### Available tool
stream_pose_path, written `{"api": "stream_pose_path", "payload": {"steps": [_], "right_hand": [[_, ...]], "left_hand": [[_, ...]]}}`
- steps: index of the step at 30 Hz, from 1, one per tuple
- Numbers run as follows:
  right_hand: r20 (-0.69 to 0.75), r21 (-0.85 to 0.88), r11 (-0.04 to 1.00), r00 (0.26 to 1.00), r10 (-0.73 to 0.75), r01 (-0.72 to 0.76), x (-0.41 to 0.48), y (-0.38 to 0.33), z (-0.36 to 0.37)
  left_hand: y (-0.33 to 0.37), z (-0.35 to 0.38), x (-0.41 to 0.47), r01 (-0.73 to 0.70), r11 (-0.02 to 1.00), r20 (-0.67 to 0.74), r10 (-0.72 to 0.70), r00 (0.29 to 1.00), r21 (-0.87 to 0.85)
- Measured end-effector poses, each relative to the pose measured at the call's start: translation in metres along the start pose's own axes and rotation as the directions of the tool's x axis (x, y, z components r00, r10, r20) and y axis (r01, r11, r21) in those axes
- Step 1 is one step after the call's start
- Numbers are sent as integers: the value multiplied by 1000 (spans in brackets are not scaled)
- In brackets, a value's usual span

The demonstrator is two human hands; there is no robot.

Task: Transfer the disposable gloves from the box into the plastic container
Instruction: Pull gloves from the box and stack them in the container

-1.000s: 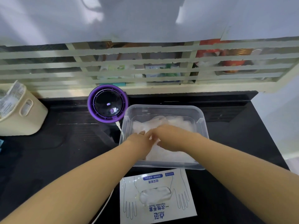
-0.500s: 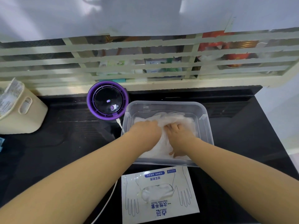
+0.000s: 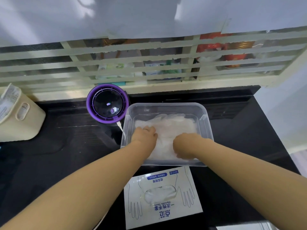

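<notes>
Milky white gloves [image 3: 172,125], clear container [image 3: 166,106]. Nearer than the left hand [image 3: 146,135], a white box [image 3: 163,211] with blue lettering and outlined hands. Beyond that hand, a black, purple-rimmed device [image 3: 107,103]. Black counter [image 3: 66,146].

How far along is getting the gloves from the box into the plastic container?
Looks mostly done: a pile of gloves lies in the plastic container. In hand: the left hand and right hand are down in that pile; grip unclear. Left: the glove box in front shows some gloves through its opening.

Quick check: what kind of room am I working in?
Likely a home kitchen: black countertop, cream slatted rack holding packets and jars behind it, small purple plug-in appliance beside the plastic container.
</notes>
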State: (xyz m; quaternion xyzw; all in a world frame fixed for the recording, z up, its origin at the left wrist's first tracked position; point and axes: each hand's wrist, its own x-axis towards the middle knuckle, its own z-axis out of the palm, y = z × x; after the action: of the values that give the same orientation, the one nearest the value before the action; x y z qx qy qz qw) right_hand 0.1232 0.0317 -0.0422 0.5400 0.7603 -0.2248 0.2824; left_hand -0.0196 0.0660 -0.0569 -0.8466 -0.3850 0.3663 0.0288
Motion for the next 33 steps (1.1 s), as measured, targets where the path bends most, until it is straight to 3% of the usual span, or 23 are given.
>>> {"api": "stream_pose_path", "payload": {"steps": [3, 6, 10, 12, 14, 16, 19, 21, 24, 28, 33], "right_hand": [[74, -5, 1000, 997, 18, -17, -2, 4, -2], [47, 56, 998, 999, -10, 8, -16, 3, -14], [-231, 177, 981, 972, -36, 79, -48, -2, -34], [-383, 231, 955, 920, -86, 186, -70, -9, -40], [-434, 241, 917, 881, -191, 317, -94, -20, -39], [-350, 200, 896, 883, -314, 397, -111, -33, -25], [-81, 70, 916, 917, -391, 396, -109, -45, 17], [42, -89, 926, 930, -365, 367, -99, -47, 43], [1, -161, 941, 953, -302, 298, -84, -44, 60], [-32, -184, 938, 952, -306, 295, -75, -46, 68], [-136, -159, 917, 912, -388, 366, -58, -47, 71]], "left_hand": [[-5, 1, 1, 11, 986, -61, -1, 998, 165], [-11, -6, -8, 5, 988, -96, 10, 995, 156], [-18, -19, -36, -76, 995, -140, 84, 987, 61], [-22, -25, -51, -137, 990, -238, 128, 963, -23], [-23, -25, -69, -205, 968, -360, 142, 922, -143], [-20, -19, -91, -234, 939, -441, 104, 891, -252], [-6, -3, -124, -288, 892, -534, 65, 843, -347], [8, 10, -141, -268, 889, -480, 63, 875, -372], [24, 37, -145, -220, 882, -283, 105, 953, -416], [39, 63, -149, -34, 815, -6, 38, 999, -579], [46, 66, -146, 20, 762, 17, -12, 1000, -647]]}}
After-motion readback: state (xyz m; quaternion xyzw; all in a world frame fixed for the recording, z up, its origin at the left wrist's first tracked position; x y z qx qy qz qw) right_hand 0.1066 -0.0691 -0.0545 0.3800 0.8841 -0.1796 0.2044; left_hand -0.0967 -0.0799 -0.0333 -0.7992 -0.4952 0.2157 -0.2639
